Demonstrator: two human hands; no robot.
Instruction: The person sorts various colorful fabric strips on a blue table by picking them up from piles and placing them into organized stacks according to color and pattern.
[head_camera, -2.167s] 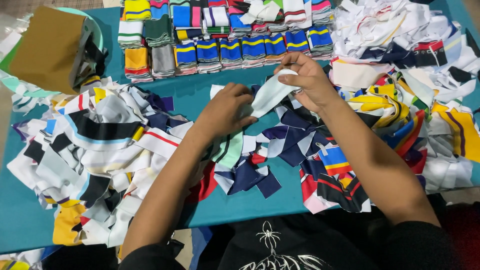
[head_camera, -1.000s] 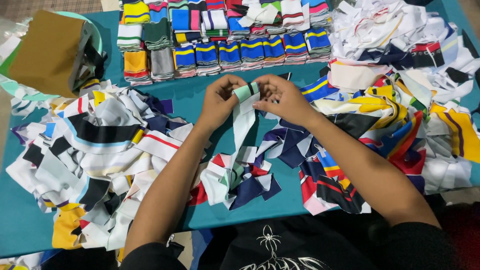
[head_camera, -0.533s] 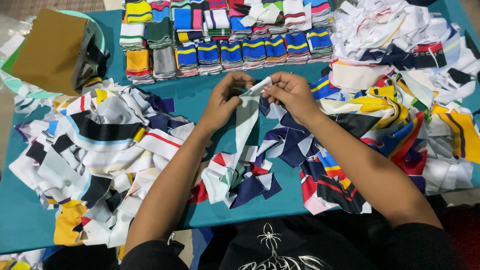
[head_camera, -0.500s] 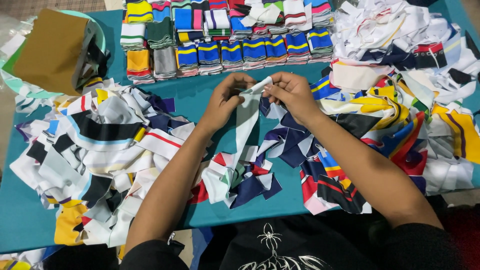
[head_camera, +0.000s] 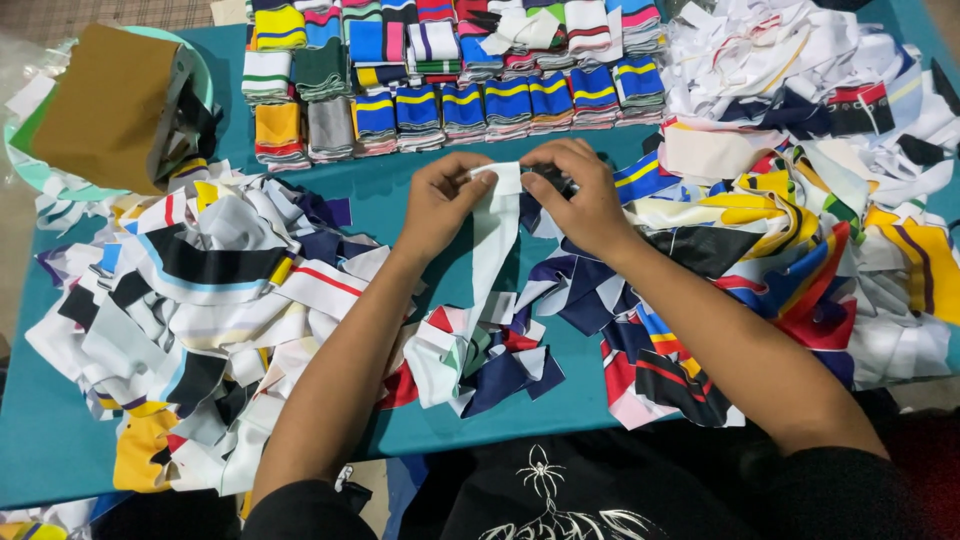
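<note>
Both of my hands hold the top end of a long white fabric strip (head_camera: 493, 240) above the teal table (head_camera: 60, 440). My left hand (head_camera: 440, 200) pinches the strip's left corner. My right hand (head_camera: 580, 195) pinches the right corner, with a small dark object under its fingers. The strip hangs down toward me into a small heap of mixed scraps (head_camera: 480, 355) in white, red and navy.
A big pile of striped strips (head_camera: 200, 300) lies at the left, another loose heap (head_camera: 830, 200) at the right. Neat folded stacks of striped bands (head_camera: 450, 70) line the far edge. A brown cardboard piece (head_camera: 110, 105) rests on a mint green basin (head_camera: 205, 85) at far left.
My hands lifted the white strip out of the middle heap, brought its top end together between them and stretched it flat; it now shows its white side, where a pale green side showed.
</note>
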